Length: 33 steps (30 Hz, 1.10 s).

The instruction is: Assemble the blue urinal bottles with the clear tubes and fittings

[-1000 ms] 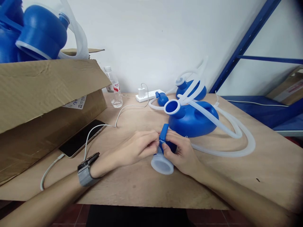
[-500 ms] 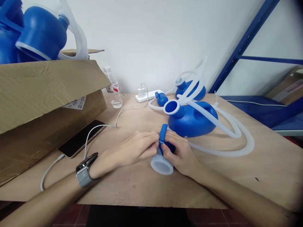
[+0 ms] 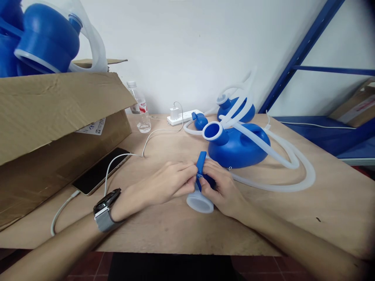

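Note:
A small blue plastic urinal head (image 3: 201, 162) with an upright strap-like handle is between my hands, low over the table. Its translucent white round cap (image 3: 200, 202) faces me. My right hand (image 3: 221, 186) is closed around the blue body from the right, thumb at the front. From the left, my left hand (image 3: 175, 180) pinches with its fingertips at the base of the handle, where a thin pale bit shows; what exactly it grips is hidden. Just behind, a blue urinal bottle (image 3: 237, 150) with a white-rimmed mouth carries coiled translucent tubing (image 3: 304, 181).
An open cardboard box (image 3: 67, 101) holding blue bottles rises at the left. Beside it lie a phone (image 3: 101, 171) and its white cable. Behind are a water bottle (image 3: 141, 113), a power strip (image 3: 184, 117) and another blue bottle (image 3: 249, 111). A blue shelf frame (image 3: 299, 58) stands right.
Both hands keep nearly the same hold on the blue urinal head. The view has tilted very slightly; nothing else has visibly moved.

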Tool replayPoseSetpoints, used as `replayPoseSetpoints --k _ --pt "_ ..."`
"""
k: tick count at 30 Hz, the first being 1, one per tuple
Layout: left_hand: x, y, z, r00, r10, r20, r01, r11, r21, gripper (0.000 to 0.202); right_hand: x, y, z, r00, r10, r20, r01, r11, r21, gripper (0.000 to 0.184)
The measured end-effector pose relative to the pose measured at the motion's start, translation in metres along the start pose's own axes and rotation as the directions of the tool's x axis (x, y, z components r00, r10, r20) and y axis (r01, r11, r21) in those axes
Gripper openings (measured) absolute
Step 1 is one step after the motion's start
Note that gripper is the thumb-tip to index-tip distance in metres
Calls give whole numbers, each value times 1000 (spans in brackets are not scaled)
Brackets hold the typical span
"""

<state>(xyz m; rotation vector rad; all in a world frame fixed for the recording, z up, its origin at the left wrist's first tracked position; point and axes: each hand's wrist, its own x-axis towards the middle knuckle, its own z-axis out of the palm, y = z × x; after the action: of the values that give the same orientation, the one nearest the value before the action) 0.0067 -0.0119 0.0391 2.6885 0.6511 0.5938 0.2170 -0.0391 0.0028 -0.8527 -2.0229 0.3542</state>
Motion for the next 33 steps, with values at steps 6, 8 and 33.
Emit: replayPoseSetpoints --k 6,8,33 --pt "4 4 0 1000 -4 -26 2 999 -51 27 0 4 1 998 -66 -11 66 998 5 15" --pt "6 3 2 998 -30 -52 25 996 -88 25 1 4 1 999 -36 -10 36 999 -1 16" --pt "4 -30 16 857 -278 -433 78 902 -424 67 1 21 -14 994 108 0 -108 992 70 49"
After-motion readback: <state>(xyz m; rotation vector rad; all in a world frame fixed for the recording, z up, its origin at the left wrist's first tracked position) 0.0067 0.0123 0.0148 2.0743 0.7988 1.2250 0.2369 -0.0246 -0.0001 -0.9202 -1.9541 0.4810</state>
